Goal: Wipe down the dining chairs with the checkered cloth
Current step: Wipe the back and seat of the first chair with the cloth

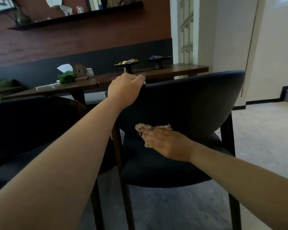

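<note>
A dark upholstered dining chair (198, 103) with a curved backrest and dark wooden legs stands in front of me. My left hand (125, 87) grips the top left edge of its backrest, fingers curled over the rim. My right hand (163, 142) lies flat with straight fingers on the checkered cloth (144, 127), pressing it against the lower part of the backrest just above the seat. Most of the beige cloth is hidden under my palm; only its top and left edges show.
A second dark chair (32, 123) stands close on the left. Behind both runs a wooden dining table (181, 70) with two pedestal dishes of sweets (126, 63), a green tissue holder (66, 77) and a small ornament. Open floor lies to the right.
</note>
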